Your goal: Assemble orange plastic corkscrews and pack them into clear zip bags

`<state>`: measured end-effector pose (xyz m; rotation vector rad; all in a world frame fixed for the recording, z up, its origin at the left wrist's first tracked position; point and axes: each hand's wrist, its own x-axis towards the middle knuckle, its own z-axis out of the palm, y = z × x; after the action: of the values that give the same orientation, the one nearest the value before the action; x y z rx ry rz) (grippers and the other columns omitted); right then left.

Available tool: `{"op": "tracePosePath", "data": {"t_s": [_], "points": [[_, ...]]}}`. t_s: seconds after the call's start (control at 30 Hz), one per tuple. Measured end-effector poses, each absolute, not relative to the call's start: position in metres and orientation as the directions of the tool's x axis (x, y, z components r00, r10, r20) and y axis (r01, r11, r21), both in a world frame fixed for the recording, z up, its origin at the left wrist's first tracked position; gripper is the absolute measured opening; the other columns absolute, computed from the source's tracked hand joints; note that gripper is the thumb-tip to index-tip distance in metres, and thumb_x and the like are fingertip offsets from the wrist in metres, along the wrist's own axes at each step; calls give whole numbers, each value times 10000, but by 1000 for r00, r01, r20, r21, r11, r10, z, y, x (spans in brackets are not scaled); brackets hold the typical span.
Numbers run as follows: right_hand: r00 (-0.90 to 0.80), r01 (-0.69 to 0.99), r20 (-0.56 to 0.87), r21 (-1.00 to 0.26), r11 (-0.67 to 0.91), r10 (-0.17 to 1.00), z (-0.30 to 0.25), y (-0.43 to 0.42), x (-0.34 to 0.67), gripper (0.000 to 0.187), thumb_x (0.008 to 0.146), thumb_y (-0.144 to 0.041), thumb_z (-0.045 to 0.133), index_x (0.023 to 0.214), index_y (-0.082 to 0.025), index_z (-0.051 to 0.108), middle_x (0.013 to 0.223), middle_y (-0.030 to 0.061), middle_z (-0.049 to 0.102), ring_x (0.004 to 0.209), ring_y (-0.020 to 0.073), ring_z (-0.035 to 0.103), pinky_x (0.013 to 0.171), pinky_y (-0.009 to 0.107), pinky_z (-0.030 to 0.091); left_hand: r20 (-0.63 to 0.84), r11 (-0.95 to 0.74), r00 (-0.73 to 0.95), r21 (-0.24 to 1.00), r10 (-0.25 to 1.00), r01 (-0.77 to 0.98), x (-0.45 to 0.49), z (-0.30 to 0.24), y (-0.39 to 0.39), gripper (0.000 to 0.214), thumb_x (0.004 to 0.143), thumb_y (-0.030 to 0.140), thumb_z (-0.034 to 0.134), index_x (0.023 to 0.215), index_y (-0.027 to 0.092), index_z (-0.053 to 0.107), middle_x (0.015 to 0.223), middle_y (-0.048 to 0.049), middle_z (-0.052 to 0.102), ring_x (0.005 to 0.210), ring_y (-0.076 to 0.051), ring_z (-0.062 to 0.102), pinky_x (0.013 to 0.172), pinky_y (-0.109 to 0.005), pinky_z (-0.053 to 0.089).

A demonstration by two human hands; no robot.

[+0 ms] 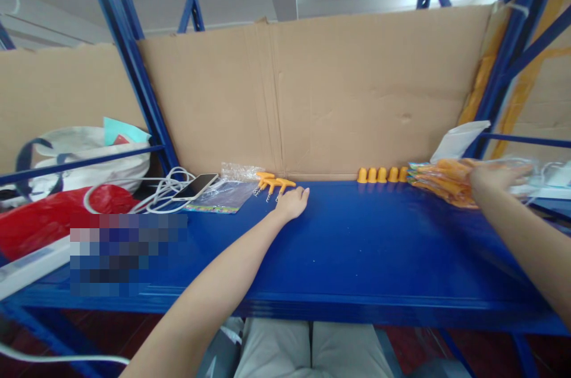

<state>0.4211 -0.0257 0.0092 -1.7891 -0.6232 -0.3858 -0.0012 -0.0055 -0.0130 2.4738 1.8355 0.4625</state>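
Note:
Just right of a small group of orange T-handled corkscrews with metal spirals, my left hand rests on the blue shelf. Its fingers are loosely bent and slightly apart, and nothing shows in them; their undersides are hidden. At the far right, my right hand is closed on clear plastic bags with orange contents, stacked on the shelf. Its fingertips are partly covered by the shiny film. Left of the bags stands a row of several orange cup-shaped pieces along the back.
A cardboard panel closes off the back. Blue posts frame the sides. A phone, a white cable and a clear plastic bag with a coloured strip lie left. A red bag sits farther left.

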Motion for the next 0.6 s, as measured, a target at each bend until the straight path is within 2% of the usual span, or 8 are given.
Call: {"op": "tracePosePath", "data": {"t_s": [0.03,0.07,0.1,0.17,0.23,0.3,0.47,0.6], "points": [[901,433,399,-861,-268,173,12,-28,412,863,835,-463,480,1462,27,146,1462,379,130,1392,397,144,1071,613,96,221,-311,268,194,938,930,-1,-13,-5,502,974,381,152,1116,144,571,1195,-146,631,1166,-263,549,1025,-466,334],[932,359,328,-883,-301,152,15,-30,405,916,795,-410,565,1457,56,137,1481,360,96,1410,354,102,1114,524,77,223,-317,273,192,936,929,-1,-14,-4,499,974,379,153,1105,144,573,1192,-144,632,1162,-262,551,1023,-465,338],[933,356,312,-879,-318,180,18,-31,398,920,775,-355,601,1460,51,139,1494,341,83,1418,326,82,1129,476,56,225,-323,279,191,934,927,-1,-14,-4,494,974,378,156,1091,148,576,1190,-140,633,1159,-260,552,1020,-461,343],[914,403,350,-846,-350,205,22,-33,389,779,798,-267,559,1444,29,239,1504,303,132,1421,298,82,1134,439,38,228,-332,288,187,930,925,-1,-15,-3,478,972,381,169,1060,160,583,1191,-126,632,1153,-255,552,1012,-447,357],[888,458,399,-801,-385,227,25,-34,386,618,825,-203,475,1387,29,364,1478,299,224,1406,311,132,1123,470,38,228,-337,293,186,929,923,-1,-15,-3,463,969,389,190,1036,166,590,1189,-120,629,1143,-260,554,996,-441,375],[861,508,440,-754,-416,254,27,-35,383,553,815,-159,442,1330,43,435,1442,314,291,1380,339,190,1103,522,57,233,-346,300,192,925,918,-1,-16,-2,457,964,388,206,1027,161,598,1184,-130,625,1138,-268,552,983,-440,388],[688,725,625,-615,-309,369,32,-34,360,575,738,-125,484,1289,37,459,1442,289,308,1360,375,204,1073,564,150,271,-363,304,200,913,910,-1,-19,0,444,952,371,242,1095,153,601,1281,-136,558,1235,-252,467,1045,-424,333],[588,804,684,-555,-214,432,39,-21,331,573,738,-149,479,1279,34,438,1431,296,313,1347,384,219,1072,589,130,240,-272,228,169,944,947,-4,-20,1,478,940,403,250,1218,157,551,1455,-135,385,1363,-280,301,1082,-492,264]]}}
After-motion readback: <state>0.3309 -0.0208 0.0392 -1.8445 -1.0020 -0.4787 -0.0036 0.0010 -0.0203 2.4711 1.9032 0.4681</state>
